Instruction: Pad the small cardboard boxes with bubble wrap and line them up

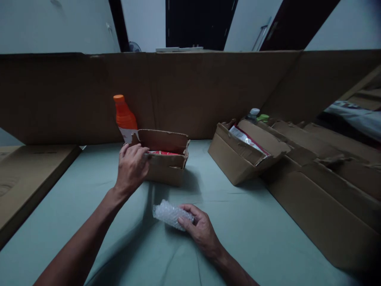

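Observation:
My left hand (131, 167) grips the near left edge of a small open cardboard box (166, 167) on the pale green cloth; something red shows inside the box. An orange bottle (125, 118) with an orange cap stands just behind the box's left corner. My right hand (200, 228) rests on the cloth nearer to me, its fingers closed on a small bundle of bubble wrap (170, 213).
A second open cardboard box (238, 157) with packets inside lies to the right, with two bottle tops (257, 115) behind it. Flattened cardboard (324, 194) lies at the right and at the left (26, 178). A tall cardboard wall (190, 87) closes the back.

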Demonstrator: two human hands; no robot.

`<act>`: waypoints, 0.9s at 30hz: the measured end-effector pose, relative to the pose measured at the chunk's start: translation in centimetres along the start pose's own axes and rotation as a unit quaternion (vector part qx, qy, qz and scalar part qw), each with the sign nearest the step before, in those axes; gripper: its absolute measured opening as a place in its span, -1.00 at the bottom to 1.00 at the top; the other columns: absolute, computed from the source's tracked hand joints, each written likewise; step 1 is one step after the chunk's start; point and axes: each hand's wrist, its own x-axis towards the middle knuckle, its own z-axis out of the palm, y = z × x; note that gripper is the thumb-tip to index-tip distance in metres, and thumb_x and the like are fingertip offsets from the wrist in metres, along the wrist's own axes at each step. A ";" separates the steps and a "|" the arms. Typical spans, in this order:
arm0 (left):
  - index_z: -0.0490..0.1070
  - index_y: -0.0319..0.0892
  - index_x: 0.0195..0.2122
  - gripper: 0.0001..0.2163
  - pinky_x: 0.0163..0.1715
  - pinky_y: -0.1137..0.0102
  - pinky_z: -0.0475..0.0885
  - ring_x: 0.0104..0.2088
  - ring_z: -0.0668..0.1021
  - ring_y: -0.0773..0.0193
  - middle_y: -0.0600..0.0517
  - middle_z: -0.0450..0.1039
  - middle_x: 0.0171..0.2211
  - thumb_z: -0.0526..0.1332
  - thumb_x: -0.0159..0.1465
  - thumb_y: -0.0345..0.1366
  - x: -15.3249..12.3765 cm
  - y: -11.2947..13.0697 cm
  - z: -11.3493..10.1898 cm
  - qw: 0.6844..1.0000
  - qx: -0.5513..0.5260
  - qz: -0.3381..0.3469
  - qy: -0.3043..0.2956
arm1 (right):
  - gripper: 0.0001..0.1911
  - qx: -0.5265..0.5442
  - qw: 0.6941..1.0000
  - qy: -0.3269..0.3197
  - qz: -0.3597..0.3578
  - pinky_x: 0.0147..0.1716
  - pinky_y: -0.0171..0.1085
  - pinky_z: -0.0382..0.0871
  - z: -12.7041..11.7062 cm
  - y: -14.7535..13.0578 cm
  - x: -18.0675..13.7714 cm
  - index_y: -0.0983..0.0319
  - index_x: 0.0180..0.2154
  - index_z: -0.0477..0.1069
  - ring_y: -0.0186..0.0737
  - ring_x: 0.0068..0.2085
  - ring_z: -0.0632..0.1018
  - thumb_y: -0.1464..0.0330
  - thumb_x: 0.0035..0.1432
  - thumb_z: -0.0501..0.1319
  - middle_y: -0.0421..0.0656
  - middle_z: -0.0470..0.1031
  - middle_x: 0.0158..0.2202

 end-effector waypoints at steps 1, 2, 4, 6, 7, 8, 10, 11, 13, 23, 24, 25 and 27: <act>0.43 -0.17 -0.08 -0.79 0.22 0.00 0.25 0.02 0.57 0.02 -0.09 0.59 -0.14 0.18 0.26 -0.43 -0.5 0.2 -0.2 1.000 0.002 0.001 0.009 | -0.68 -0.002 1.000 0.000 0.000 -0.26 -0.30 0.37 -0.2 -0.1 0.0 0.25 -0.17 0.56 -0.19 -0.27 0.52 0.20 0.09 0.31 -0.14 0.57 -0.27; 0.43 -0.14 -0.13 -0.84 0.21 0.01 0.25 -0.04 0.59 0.06 -0.05 0.60 -0.18 0.17 0.28 -0.44 -1.2 0.4 -0.5 1.000 0.002 0.001 0.016 | -0.69 -0.004 1.000 -0.003 -0.001 -0.27 -0.31 0.37 -0.3 -0.2 0.1 0.25 -0.17 0.56 -0.20 -0.28 0.52 0.21 0.10 0.31 -0.14 0.58 -0.27; 0.42 -0.12 -0.19 -0.87 0.19 0.01 0.26 -0.12 0.60 0.11 -0.02 0.59 -0.22 0.16 0.30 -0.46 -2.8 1.2 -1.1 1.000 -0.002 0.005 0.019 | -0.70 -0.003 1.000 -0.009 -0.005 -0.28 -0.32 0.37 -0.6 -0.4 0.2 0.24 -0.17 0.56 -0.21 -0.29 0.52 0.22 0.09 0.32 -0.15 0.58 -0.28; 0.42 -0.11 -0.22 -0.86 0.19 0.01 0.25 -0.17 0.59 0.15 -0.01 0.58 -0.23 0.16 0.31 -0.49 -4.2 1.7 -1.5 1.000 -0.009 0.009 0.012 | -0.70 0.001 1.000 -0.007 -0.011 -0.30 -0.33 0.37 -0.7 -0.8 0.2 0.24 -0.16 0.56 -0.24 -0.31 0.51 0.22 0.10 0.32 -0.15 0.58 -0.29; 0.42 -0.11 -0.22 -0.85 0.19 0.01 0.25 -0.19 0.59 0.16 -0.01 0.58 -0.23 0.16 0.30 -0.50 -4.8 1.9 -1.7 1.000 -0.013 0.010 0.012 | -0.70 0.004 1.000 -0.003 -0.014 -0.31 -0.34 0.38 -0.8 -1.1 0.2 0.24 -0.16 0.56 -0.25 -0.32 0.51 0.21 0.11 0.32 -0.16 0.58 -0.29; 0.42 -0.11 -0.21 -0.85 0.19 0.01 0.25 -0.19 0.58 0.16 -0.01 0.58 -0.23 0.16 0.30 -0.51 -5.2 2.0 -1.7 1.000 -0.016 0.010 0.013 | -0.70 0.007 1.000 0.003 -0.018 -0.33 -0.35 0.38 -0.9 -1.4 0.1 0.23 -0.15 0.56 -0.26 -0.33 0.52 0.21 0.11 0.33 -0.16 0.58 -0.29; 0.43 -0.12 -0.21 -0.85 0.18 0.02 0.26 -0.20 0.58 0.16 -0.01 0.58 -0.23 0.17 0.31 -0.51 -5.6 2.1 -1.8 1.000 -0.020 0.010 0.021 | -0.70 0.005 0.999 0.018 -0.034 -0.35 -0.36 0.40 -1.5 -2.4 0.1 0.22 -0.14 0.55 -0.26 -0.34 0.53 0.19 0.13 0.33 -0.16 0.59 -0.28; 0.43 -0.13 -0.21 -0.85 0.17 0.03 0.27 -0.21 0.57 0.16 -0.02 0.58 -0.24 0.17 0.31 -0.51 -5.6 2.1 -1.8 0.999 -0.021 0.011 0.026 | -0.70 0.000 0.999 0.027 -0.047 -0.35 -0.36 0.41 -1.8 -3.1 0.2 0.22 -0.14 0.55 -0.26 -0.34 0.54 0.19 0.13 0.33 -0.15 0.60 -0.28; 0.43 -0.14 -0.22 -0.86 0.15 0.05 0.29 -0.21 0.57 0.16 -0.02 0.57 -0.25 0.17 0.31 -0.51 -5.7 2.2 -1.9 0.999 -0.024 0.012 0.036 | -0.70 -0.023 0.995 0.052 -0.082 -0.35 -0.36 0.43 -2.8 -4.7 0.5 0.21 -0.14 0.55 -0.24 -0.32 0.57 0.18 0.14 0.34 -0.15 0.61 -0.26; 0.44 -0.13 -0.19 -0.86 0.11 0.08 0.31 -0.18 0.56 0.15 -0.03 0.57 -0.22 0.17 0.33 -0.50 -6.7 2.7 -1.6 0.998 -0.037 0.003 0.055 | -0.74 -0.330 0.912 -0.010 -0.241 -0.15 -0.26 0.41 -2.0 -14.3 10.3 0.19 -0.06 0.52 -0.16 -0.16 0.59 0.33 0.21 0.22 -0.15 0.63 -0.13; 0.44 -0.13 -0.19 -0.86 0.11 0.08 0.32 -0.17 0.56 0.15 -0.03 0.57 -0.22 0.17 0.33 -0.50 -6.7 2.7 -1.6 0.998 -0.036 0.001 0.055 | -0.73 -0.381 0.893 -0.038 -0.235 -0.14 -0.25 0.38 -1.0 -14.8 11.6 0.19 -0.05 0.52 -0.15 -0.15 0.60 0.36 0.22 0.22 -0.15 0.64 -0.11; 0.44 -0.12 -0.19 -0.86 0.10 0.08 0.32 -0.17 0.56 0.15 -0.03 0.57 -0.21 0.17 0.33 -0.50 -6.7 2.7 -1.6 0.998 -0.037 0.000 0.054 | -0.73 -0.438 0.867 -0.062 -0.229 -0.12 -0.23 0.36 0.0 -15.1 12.8 0.18 -0.03 0.51 -0.13 -0.13 0.60 0.37 0.22 0.22 -0.14 0.64 -0.10; 0.44 -0.13 -0.19 -0.86 0.10 0.08 0.31 -0.16 0.56 0.15 -0.04 0.57 -0.21 0.18 0.33 -0.49 -6.7 2.6 -1.6 0.998 -0.042 0.001 0.051 | -0.73 -0.542 0.803 -0.098 -0.229 -0.06 -0.19 0.31 2.0 -15.7 14.6 0.20 -0.01 0.50 -0.08 -0.08 0.60 0.39 0.24 0.22 -0.10 0.65 -0.09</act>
